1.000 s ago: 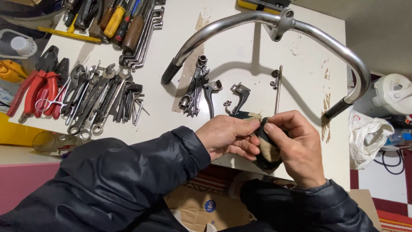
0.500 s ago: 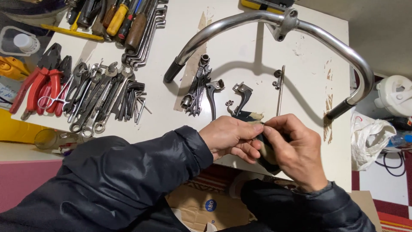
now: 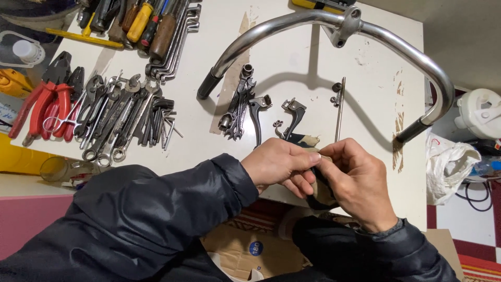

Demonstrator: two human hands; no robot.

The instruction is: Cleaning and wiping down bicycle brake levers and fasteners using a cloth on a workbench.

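Little has changed since a second ago; a dark rag (image 3: 319, 189) stays pinched between the closed left hand (image 3: 279, 166) and right hand (image 3: 355, 180); brake levers (image 3: 292, 114) lie at twelve o'clock on the table (image 3: 292, 57).

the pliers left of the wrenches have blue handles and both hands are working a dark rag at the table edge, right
Not quite: the pliers have red handles, not blue, as the head view shows. The rest stands: they lie left of the wrenches, and the left hand and right hand both hold a dark rag at the near edge of the table.
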